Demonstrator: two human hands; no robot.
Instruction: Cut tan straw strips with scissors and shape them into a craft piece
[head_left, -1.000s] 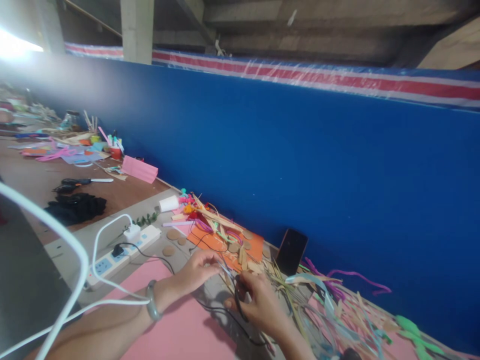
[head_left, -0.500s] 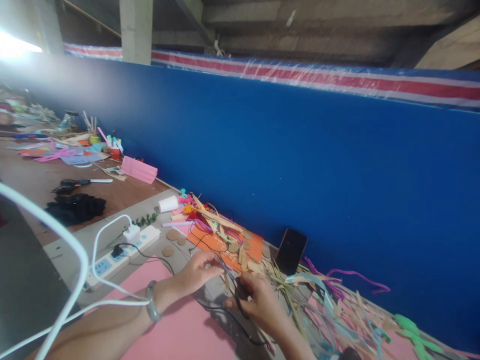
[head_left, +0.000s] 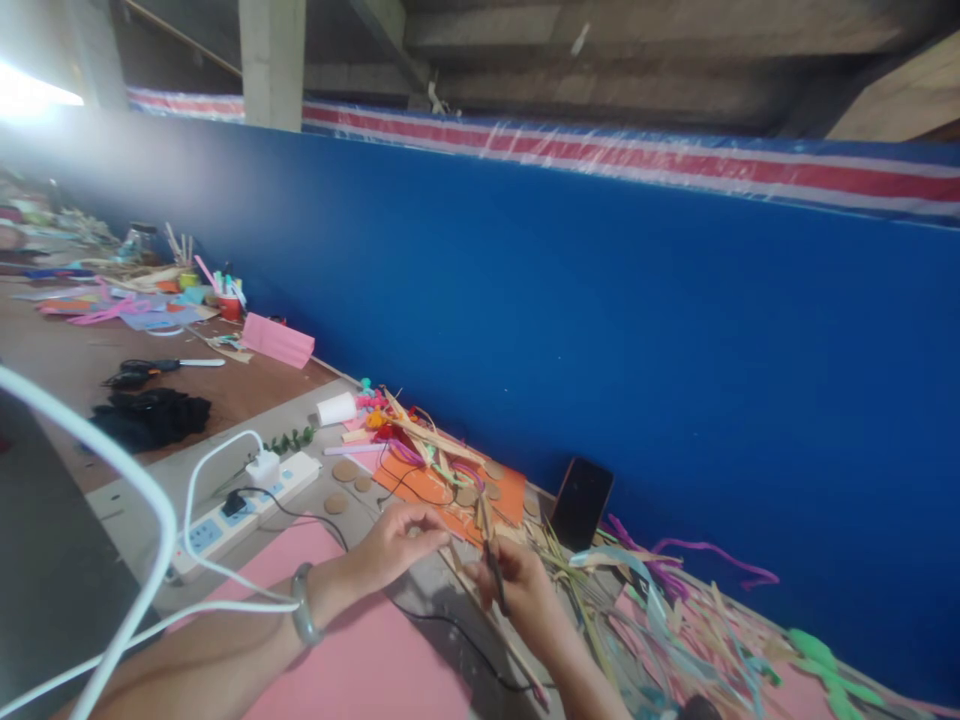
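**Both hands on a thin strip above the pink sheet**

Blue partition (head_left: 675, 380) spans 9 to 3 o'clock. Pink sheet (head_left: 360, 660) lies at 6 o'clock on the bench. Power strip (head_left: 240, 505) sits at 8 o'clock. Left hand (head_left: 394, 545) has fingers pinched on a thin pale strip (head_left: 450, 550). Right hand (head_left: 517, 590), just beside it, is curled tight around a dark slim tool (head_left: 495, 575), upright

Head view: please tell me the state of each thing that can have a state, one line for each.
left hand: fingers pinched on a thin strip
right hand: closed on a dark tool
phone: leaning on the blue wall, screen dark
power strip: lying flat, white charger plugged in
scissors: lying flat on the table
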